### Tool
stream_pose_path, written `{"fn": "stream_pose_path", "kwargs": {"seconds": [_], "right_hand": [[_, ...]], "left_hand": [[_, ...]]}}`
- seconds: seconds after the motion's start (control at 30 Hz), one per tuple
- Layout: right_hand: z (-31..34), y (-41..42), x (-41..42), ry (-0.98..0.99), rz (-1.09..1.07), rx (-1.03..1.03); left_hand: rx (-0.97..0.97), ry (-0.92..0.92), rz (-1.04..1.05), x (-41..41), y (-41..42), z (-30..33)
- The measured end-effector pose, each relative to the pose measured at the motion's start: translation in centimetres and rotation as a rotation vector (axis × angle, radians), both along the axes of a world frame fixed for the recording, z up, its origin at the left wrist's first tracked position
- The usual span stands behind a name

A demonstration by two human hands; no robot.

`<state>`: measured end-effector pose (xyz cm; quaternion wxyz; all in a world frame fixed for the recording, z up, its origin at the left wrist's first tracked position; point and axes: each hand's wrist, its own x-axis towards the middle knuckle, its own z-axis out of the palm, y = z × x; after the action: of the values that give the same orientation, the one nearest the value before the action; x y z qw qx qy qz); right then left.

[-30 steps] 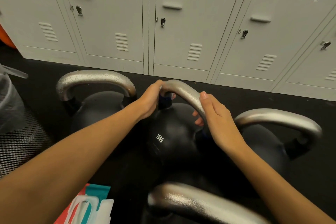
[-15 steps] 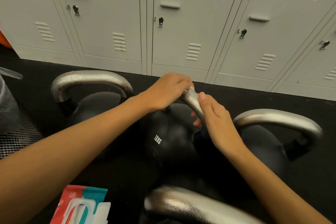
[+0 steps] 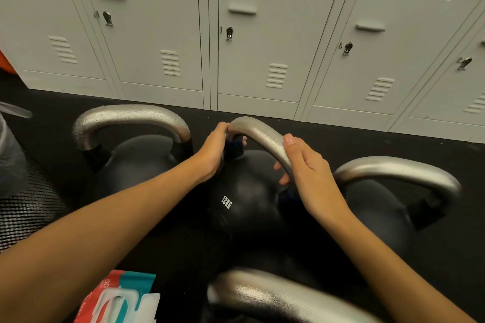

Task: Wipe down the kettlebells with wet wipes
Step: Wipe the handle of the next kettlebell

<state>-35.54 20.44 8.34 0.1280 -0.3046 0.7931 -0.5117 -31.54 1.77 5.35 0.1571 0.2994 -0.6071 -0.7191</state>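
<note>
A: Hands on the middle kettlebell point(image 3: 244, 202), the one marked 12KG. Right hand point(image 3: 312, 178) is wrapped round the near end of its handle point(image 3: 262, 136), thumb along the top, fingers curled under. Looks like a bracing hold, so the bell stays put while the other end gets rubbed

B: And the left?

A: Left hand point(image 3: 214, 151) is clamped over the far end of the same handle, where the bar bends down to the ball. Something dark blue shows just under its fingers. Can't tell if that's a wipe or a band on the handle

B: So is a wipe in hand or not?

A: Can't confirm. Pack of wipes point(image 3: 123, 299) lies on the floor well below the left forearm, within easy reach for a refill

B: Other bells?

A: One to the left of the left-hand grip point(image 3: 131, 155), its handle beaded with droplets, so my guess is it's already wiped. One right of the right-hand grip point(image 3: 380, 207), one closest to the camera point(image 3: 283, 296), blurred. Lockers point(image 3: 262, 34) behind all of it

B: Risk?

A: Wet steel bar, slippery. Bell could roll if the brace slips
</note>
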Motion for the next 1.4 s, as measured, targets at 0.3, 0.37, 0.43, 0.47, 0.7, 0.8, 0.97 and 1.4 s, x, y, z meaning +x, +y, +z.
{"fn": "stream_pose_path", "kwargs": {"seconds": [0.3,0.37,0.43,0.47,0.7,0.8,0.97,1.4], "right_hand": [[-0.2,0.0,-0.1,0.002,0.005,-0.007],[-0.2,0.0,-0.1,0.006,0.0,-0.005],[-0.2,0.0,0.0,0.013,0.002,0.001],[-0.2,0.0,0.0,0.016,0.003,0.001],[-0.1,-0.1,0.1,0.019,-0.007,0.003],[-0.1,-0.1,0.2,0.013,-0.005,0.002],[0.0,-0.2,0.3,0.03,-0.014,0.007],[0.0,-0.1,0.3,0.024,-0.023,-0.015]], "left_hand": [[-0.35,0.113,-0.045,0.0,1.3,2.0],[-0.299,0.153,0.027,0.2,1.9,1.3],[-0.196,0.121,0.104,0.1,2.1,0.9],[-0.149,0.093,0.112,0.1,2.1,0.9],[-0.315,0.078,0.151,0.0,3.5,2.8],[-0.548,0.155,0.128,0.2,4.7,3.1],[-0.361,0.09,0.177,-0.1,4.2,2.6],[-0.701,0.082,-0.136,0.1,2.0,4.5]]}}
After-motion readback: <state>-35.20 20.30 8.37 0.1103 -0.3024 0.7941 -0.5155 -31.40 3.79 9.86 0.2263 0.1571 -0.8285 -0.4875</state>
